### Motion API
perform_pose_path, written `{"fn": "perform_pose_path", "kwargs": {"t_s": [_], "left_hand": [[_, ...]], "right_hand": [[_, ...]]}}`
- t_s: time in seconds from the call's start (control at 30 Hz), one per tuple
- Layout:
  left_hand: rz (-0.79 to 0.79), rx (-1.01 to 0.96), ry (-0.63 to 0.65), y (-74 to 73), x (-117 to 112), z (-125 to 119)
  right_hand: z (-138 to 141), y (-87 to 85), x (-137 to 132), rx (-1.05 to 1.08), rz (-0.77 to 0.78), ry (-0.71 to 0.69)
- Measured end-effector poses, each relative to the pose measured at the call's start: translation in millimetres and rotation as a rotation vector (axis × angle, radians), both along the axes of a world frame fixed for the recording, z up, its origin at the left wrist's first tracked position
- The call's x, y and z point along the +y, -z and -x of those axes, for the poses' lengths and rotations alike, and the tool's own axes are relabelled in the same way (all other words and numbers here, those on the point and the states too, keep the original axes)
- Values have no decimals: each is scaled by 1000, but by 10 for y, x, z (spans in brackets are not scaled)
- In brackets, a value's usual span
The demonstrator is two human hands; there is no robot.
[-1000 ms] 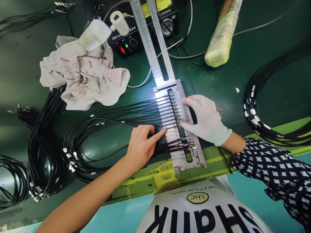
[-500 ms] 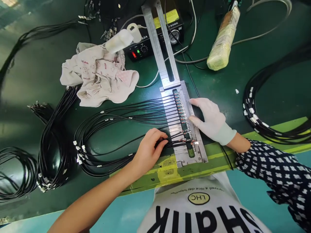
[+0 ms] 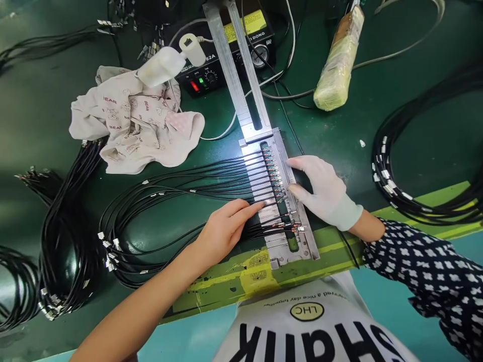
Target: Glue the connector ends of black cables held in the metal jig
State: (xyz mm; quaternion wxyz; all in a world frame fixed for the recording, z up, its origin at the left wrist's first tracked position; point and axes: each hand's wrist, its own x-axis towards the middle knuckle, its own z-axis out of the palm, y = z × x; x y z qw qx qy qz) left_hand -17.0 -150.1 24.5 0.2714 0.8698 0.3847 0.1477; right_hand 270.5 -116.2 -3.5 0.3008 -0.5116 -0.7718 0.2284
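Note:
A slotted metal fixture (image 3: 298,221) lies on the green bench, with several thin black wires (image 3: 196,181) laid side by side across it, their stripped copper ends lined up along its slot. My bare left hand (image 3: 222,229) rests on the wires just left of the fixture, index finger stretched out onto the metal and the other fingers curled over a small bunch of wires. My right hand (image 3: 322,193), in a white glove, lies flat against the fixture's right edge with thumb and fingers spread.
A crumpled printed cloth (image 3: 132,120) lies at back left beside a black control box (image 3: 222,50) with lit lamps. A wrapped roll (image 3: 335,60) lies at back right. Bundles of black wire (image 3: 64,226) coil at left and black wire loops (image 3: 407,166) at right. Yellow-green tape (image 3: 264,266) edges the bench.
My left hand has opened from a pinch on the loose wire bunch and its index finger now points onto the fixture. The right hand has stayed against the fixture.

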Motion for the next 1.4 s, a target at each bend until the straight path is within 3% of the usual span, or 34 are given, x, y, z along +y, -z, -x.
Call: {"fn": "perform_pose_path", "kwargs": {"t_s": [0.2,0.5,0.6,0.73,0.8,1.0,1.23,1.4], "left_hand": [[48,69,112,2,144,100],[38,183,194,-51,260,19],[-77,215,175,-42,192,-16],[-341,266,25,36,52,-32],[-361,305,16,68,-3,-23],[-226,350,-9,-39,-149,-44],[150,28,-180,-79,-344,-124],[113,-22,-257,-108,-267,-76]], "right_hand": [[5,-20,12,-8,17,2],[24,-34,20,-27,15,11],[39,-38,18,-54,-1,-4],[73,-47,17,-91,-17,-3],[83,-44,17,-102,-25,4],[21,3,-6,-81,-30,-33],[-29,3,-43,-29,-10,-27],[-13,-17,-29,-26,2,-26]]}}
